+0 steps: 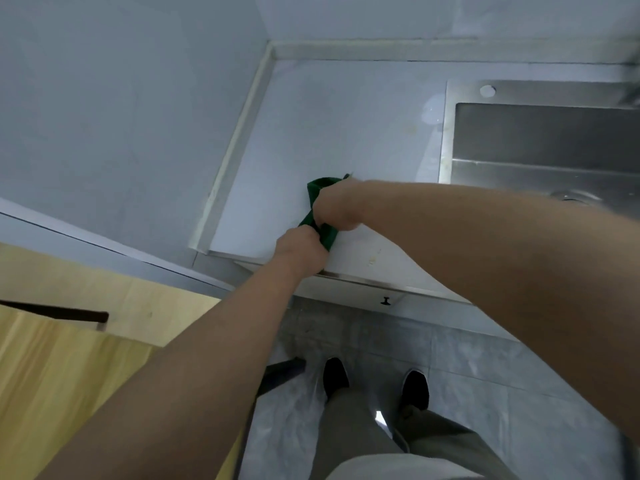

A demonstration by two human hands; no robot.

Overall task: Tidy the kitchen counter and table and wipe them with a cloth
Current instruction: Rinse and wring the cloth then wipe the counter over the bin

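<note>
Cloth [318, 190], green and bunched, is gripped at either end by left hand [302, 249] and right hand [337, 209] over the counter [329, 133]; flattening it first would probably wipe better.

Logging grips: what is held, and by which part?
The green cloth: left hand grips its near end, right hand its far end.

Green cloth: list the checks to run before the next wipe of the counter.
1. Grip on the cloth: ok, left hand and right hand both hold it.
2. Spread flat: not ok, bunched between the hands.
3. Dampness: cannot tell.
4. Front edge of the counter: not ok, a yellowish mark is there.
5. Clearance from the sink: ok, hands apart from it.
</note>
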